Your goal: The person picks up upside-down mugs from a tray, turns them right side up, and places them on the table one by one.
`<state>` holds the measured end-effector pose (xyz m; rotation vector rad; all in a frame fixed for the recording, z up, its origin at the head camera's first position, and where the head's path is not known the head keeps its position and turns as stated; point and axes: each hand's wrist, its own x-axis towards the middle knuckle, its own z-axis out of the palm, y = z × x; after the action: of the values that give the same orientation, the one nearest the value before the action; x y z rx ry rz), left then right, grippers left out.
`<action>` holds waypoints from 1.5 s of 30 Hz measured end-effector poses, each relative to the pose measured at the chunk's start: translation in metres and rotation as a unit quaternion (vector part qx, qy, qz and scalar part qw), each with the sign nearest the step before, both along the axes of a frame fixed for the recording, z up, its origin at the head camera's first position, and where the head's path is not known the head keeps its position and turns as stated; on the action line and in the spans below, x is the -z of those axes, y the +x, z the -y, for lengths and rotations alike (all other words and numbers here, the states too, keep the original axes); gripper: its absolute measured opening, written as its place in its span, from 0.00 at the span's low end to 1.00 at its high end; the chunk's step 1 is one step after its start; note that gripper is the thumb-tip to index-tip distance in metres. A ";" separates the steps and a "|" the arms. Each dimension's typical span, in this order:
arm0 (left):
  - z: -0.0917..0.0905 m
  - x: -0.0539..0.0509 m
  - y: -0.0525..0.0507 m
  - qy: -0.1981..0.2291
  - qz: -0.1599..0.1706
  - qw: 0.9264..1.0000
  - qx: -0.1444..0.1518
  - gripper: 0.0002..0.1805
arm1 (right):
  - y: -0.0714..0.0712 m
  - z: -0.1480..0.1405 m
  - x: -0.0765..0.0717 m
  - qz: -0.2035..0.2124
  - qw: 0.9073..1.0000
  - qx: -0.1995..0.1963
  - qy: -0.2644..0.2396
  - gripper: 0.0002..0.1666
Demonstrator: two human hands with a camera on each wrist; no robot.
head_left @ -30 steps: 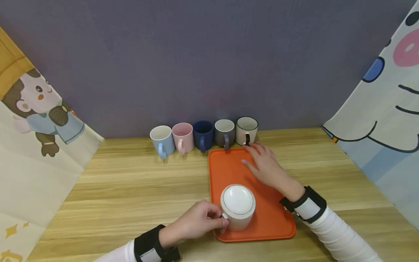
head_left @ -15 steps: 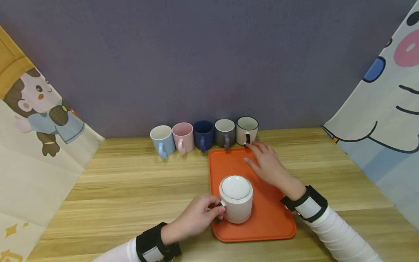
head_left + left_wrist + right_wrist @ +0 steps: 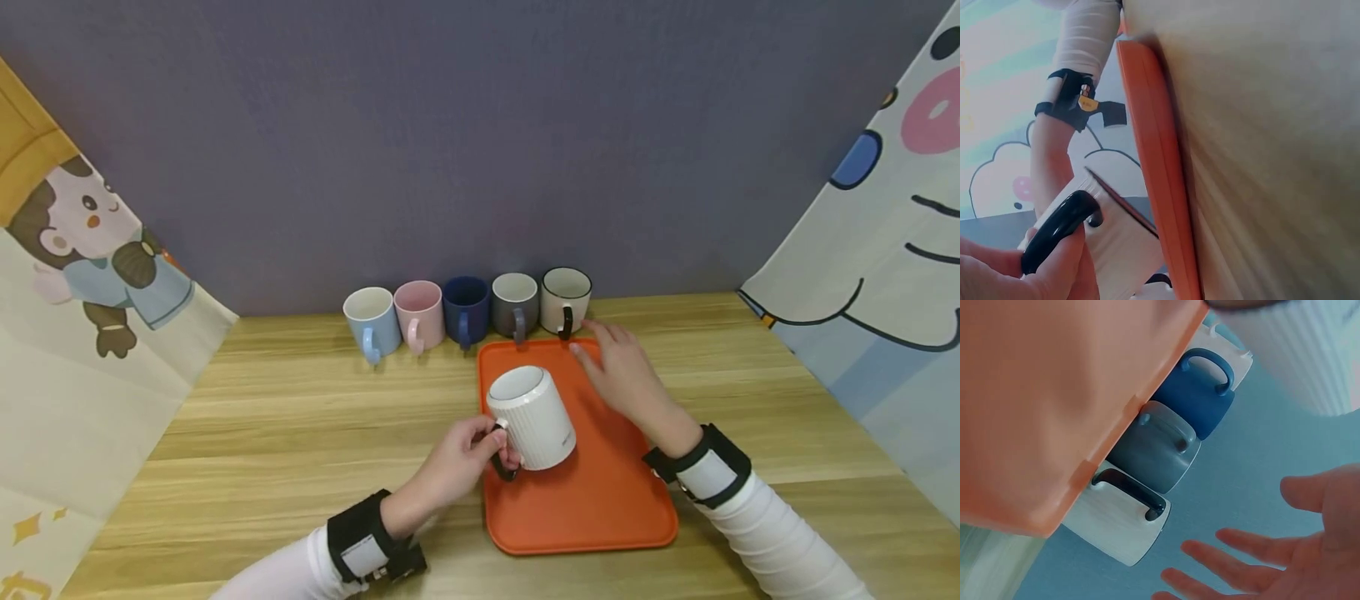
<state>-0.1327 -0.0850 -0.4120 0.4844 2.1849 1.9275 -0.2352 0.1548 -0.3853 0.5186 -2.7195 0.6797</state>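
My left hand (image 3: 468, 454) pinches the black handle (image 3: 1060, 228) of a white ribbed mug (image 3: 536, 425). That mug hangs tilted over the orange tray (image 3: 592, 508), its base up and leaning left. In the left wrist view its dark rim faces down toward the tray. My right hand (image 3: 626, 375) is over the tray's far right part, fingers loosely spread and holding nothing. Closest to its fingertips stands a white mug with a black handle (image 3: 564, 300); the right wrist view shows a gap between fingers (image 3: 1229, 565) and mug.
Left of that white mug, a row continues with a grey mug (image 3: 515, 304), a dark blue mug (image 3: 465, 310), a pink mug (image 3: 420, 315) and a light blue mug (image 3: 372, 321). All stand upright by the grey-blue wall (image 3: 480, 150), on a wooden table (image 3: 315, 450).
My left hand has lifted the ribbed mug and moved it away from me, and its base now leans left. My right hand has shifted slightly right, off the white mug's handle.
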 end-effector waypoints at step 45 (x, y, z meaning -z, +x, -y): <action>-0.029 -0.045 -0.066 0.286 -0.014 0.944 -0.161 0.14 | 0.025 0.036 -0.010 -0.056 0.998 -0.012 -0.006 0.27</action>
<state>-0.1988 -0.0560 -0.3672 0.2353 1.7696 2.7598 -0.2105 0.1185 -0.3752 0.5706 -2.6073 0.6514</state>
